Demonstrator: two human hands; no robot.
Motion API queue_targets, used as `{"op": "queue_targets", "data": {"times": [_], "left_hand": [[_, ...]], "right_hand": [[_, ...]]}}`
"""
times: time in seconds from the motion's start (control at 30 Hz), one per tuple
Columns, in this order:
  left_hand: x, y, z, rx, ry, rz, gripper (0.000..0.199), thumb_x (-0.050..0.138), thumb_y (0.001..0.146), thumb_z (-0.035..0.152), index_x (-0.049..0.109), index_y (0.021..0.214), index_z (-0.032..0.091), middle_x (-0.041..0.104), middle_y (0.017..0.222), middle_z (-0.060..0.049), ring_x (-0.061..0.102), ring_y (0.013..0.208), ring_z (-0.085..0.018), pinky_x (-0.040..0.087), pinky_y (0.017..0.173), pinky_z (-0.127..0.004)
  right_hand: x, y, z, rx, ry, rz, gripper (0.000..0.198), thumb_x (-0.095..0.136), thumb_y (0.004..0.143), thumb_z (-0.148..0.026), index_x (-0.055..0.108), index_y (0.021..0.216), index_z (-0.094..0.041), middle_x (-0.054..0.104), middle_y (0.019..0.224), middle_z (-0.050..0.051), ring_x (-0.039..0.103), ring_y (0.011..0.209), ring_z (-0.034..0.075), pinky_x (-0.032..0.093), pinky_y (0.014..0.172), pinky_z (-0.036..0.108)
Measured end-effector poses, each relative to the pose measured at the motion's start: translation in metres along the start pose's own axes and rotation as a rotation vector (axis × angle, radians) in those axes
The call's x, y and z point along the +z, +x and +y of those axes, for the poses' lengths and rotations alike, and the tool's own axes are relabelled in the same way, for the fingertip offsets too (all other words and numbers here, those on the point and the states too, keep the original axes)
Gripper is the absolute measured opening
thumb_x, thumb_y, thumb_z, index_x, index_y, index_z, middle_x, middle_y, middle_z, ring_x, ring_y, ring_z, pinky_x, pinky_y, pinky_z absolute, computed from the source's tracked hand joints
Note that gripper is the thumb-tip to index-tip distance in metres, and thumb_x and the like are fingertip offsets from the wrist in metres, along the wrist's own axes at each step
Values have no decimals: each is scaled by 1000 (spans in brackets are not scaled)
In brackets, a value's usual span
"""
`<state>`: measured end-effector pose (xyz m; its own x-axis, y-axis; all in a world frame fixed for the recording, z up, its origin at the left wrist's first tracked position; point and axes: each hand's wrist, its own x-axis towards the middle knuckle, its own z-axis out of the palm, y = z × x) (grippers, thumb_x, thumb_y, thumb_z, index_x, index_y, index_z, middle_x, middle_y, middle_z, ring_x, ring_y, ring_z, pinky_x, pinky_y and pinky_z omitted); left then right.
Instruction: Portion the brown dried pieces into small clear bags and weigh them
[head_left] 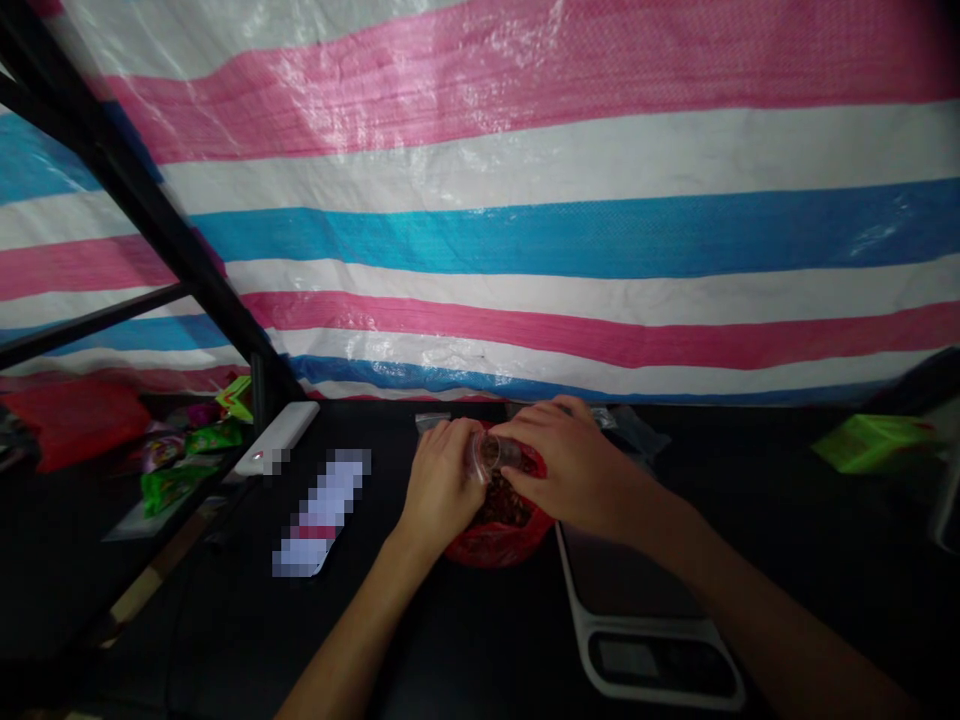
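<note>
Pink, white, blue striped sheeting (525,235) behind black tabletop (787,500); black frame (142,215) slanting at left; light dim

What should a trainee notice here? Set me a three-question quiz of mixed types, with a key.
1. True or false: the scale lies to the right of the red bag.
2. What does the right hand hold?
A) a spoon
B) a clear container
C) a pair of scissors
3. Fill in: the sheet behind the table has stripes of pink, white and ____.

Key: 1. True. 2. B. 3. Blue.
</note>
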<state>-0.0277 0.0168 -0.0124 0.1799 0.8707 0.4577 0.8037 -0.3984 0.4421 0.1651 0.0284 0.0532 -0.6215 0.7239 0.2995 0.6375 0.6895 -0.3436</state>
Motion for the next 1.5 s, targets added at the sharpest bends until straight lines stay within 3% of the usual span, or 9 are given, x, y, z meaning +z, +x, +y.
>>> {"op": "queue_targets", "data": {"times": [0.17,0.43,0.57,0.77,0.97,1.17,1.23,1.37,1.5], "left_hand": [[-4,1,6,26,-34,-46,32,70,80,20,64,112,20,71,107,-8,61,101,-30,43,88,-42],[-4,1,3,11,-110,-84,13,74,85,30,68,93,21,73,94,-5,63,95,-28,43,86,-39],[-2,1,7,12,-246,-96,19,75,86,35,69,98,21,73,97,-5,64,93,-26,44,88,-40],[6,0,10,-72,-393,-41,28,76,86,37,67,106,20,73,107,-7,65,103,-26,44,97,-41],[8,-2,4,-77,-512,-72,28,71,91,38,68,112,20,74,109,-7,68,98,-23,49,90,-35],[-6,2,0,-70,-70,99,24,62,97,41,64,108,20,71,99,-6,65,93,-25,47,88,-39],[-8,2,-4,-107,59,113,25,61,97,42,61,108,19,69,98,-8,65,93,-27,47,86,-40],[-5,-1,-14,-187,242,-20,33,60,95,49,57,104,18,66,98,-11,66,92,-31,50,81,-41],[-7,-3,-24,-217,342,-84,29,60,94,43,56,105,17,63,106,-15,65,101,-33,51,86,-41]], "right_hand": [[5,0,0,-16,-81,29,21,61,93,-19,69,112,-22,68,107,6,59,107,24,31,101,43],[-1,1,4,-154,220,-66,30,58,91,-5,65,115,-21,59,122,9,61,105,21,49,97,36],[-7,0,7,-185,242,-81,36,54,91,-2,67,118,-22,62,117,8,62,107,22,49,100,38],[-6,5,6,-301,163,-71,50,53,77,9,68,115,-20,66,122,8,60,115,23,46,105,39],[-6,6,13,-227,57,-4,30,62,93,-11,70,120,-21,71,116,8,66,107,24,51,96,40],[-10,8,14,-147,10,318,33,57,97,-14,66,128,-23,70,128,8,62,119,25,47,105,43],[-4,8,15,-119,-28,234,34,59,94,-13,66,127,-21,71,126,8,62,117,26,46,105,44],[23,5,23,-98,-147,-56,27,69,86,-15,74,112,-18,75,109,9,59,115,29,42,105,45],[49,7,26,-71,-292,-132,32,76,76,-14,75,109,-16,72,113,12,55,121,31,39,108,43]]}}
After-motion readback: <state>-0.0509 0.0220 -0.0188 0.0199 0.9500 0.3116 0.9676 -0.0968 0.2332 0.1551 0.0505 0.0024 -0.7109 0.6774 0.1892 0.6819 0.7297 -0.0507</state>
